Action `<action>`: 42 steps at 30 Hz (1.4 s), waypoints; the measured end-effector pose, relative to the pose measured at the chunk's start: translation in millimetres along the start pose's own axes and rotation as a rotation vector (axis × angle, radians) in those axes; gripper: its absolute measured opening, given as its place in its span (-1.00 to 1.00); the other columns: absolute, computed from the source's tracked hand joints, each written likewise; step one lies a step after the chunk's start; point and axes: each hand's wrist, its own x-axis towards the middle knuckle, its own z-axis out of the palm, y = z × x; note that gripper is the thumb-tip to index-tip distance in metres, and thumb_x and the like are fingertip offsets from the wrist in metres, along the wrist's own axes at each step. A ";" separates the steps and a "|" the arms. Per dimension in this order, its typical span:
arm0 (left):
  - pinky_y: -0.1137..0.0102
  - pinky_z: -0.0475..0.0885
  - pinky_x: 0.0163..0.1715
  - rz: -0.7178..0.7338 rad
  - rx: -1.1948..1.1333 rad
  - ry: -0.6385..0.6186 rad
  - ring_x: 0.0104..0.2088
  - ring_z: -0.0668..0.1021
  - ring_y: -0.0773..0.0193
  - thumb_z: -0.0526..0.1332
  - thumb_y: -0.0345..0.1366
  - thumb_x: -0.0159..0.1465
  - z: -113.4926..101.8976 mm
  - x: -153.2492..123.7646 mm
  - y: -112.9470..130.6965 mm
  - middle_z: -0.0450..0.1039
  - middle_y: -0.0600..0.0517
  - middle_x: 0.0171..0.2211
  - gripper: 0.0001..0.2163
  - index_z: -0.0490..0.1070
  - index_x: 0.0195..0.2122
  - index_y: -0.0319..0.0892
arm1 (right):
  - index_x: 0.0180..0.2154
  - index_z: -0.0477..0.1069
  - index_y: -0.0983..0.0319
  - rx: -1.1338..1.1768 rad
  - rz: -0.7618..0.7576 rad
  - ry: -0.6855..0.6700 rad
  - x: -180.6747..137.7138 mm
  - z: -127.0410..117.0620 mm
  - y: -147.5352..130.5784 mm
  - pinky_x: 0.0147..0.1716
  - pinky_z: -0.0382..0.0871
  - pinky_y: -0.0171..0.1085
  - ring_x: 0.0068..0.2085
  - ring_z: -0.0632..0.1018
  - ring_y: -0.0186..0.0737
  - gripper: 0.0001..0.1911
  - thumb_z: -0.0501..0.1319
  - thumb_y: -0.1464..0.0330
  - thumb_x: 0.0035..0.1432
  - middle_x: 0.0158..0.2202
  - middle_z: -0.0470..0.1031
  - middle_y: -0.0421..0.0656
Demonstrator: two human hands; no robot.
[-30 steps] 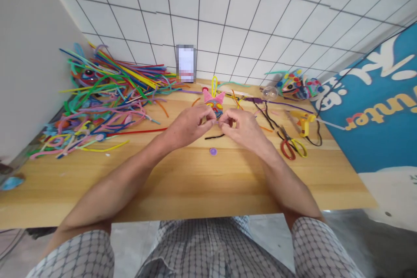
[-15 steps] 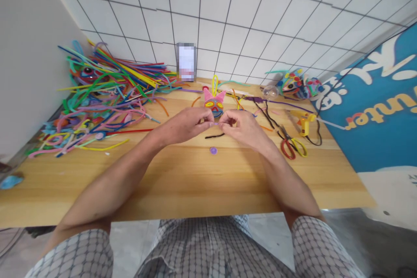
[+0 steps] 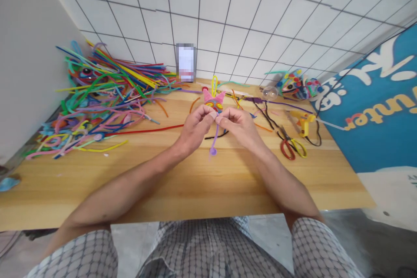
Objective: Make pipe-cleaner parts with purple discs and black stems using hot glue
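Note:
My left hand and my right hand meet fingertip to fingertip over the middle of the table. Both pinch a purple pipe cleaner, whose free end hangs down toward me. Below the hands a small purple coil lies on the wood, close to that hanging end. Just beyond my fingers stands a pink-eared pipe-cleaner figure with yellow-ringed eyes and a yellow loop on top; its lower part is hidden by my hands. A black pipe cleaner lies partly under the purple one.
A big heap of coloured pipe cleaners covers the left side. A phone leans on the tiled wall. To the right are scissors, a yellow glue gun, a clear dome and colourful finished figures.
My left hand has turned more upright and shifted slightly toward the right hand. The purple pipe cleaner, mostly hidden before, now hangs below my fingers toward the coil.

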 end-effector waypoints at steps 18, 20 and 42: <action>0.39 0.30 -0.37 0.075 0.382 -0.481 -0.38 0.40 0.29 0.24 -0.10 0.40 -48.2 18.7 25.7 0.40 0.07 -0.39 -0.78 0.46 -0.27 -0.14 | -0.45 0.44 0.20 -0.027 0.082 -0.236 4.7 -11.1 0.5 -0.39 0.20 -0.28 -0.46 0.32 -0.37 -0.74 0.34 0.17 0.14 -0.53 0.33 -0.33; 0.40 0.27 -0.39 0.057 0.362 -0.473 -0.40 0.37 0.30 0.25 -0.10 0.40 -47.8 18.0 27.5 0.37 0.08 -0.41 -0.78 0.45 -0.28 -0.15 | -0.45 0.44 0.20 -0.005 0.087 -0.239 5.4 -11.8 1.2 -0.39 0.22 -0.29 -0.46 0.33 -0.38 -0.72 0.36 0.16 0.14 -0.53 0.34 -0.33; 0.49 0.15 -0.57 -0.181 -0.088 -0.424 -0.56 0.26 0.45 0.42 -0.14 0.29 -43.3 19.6 20.7 0.32 0.15 -0.52 -0.78 0.53 -0.32 -0.18 | -0.46 0.49 0.21 0.256 0.119 -0.345 9.3 -8.1 11.5 -0.37 0.22 -0.29 -0.46 0.38 -0.37 -0.66 0.43 0.13 0.17 -0.52 0.40 -0.28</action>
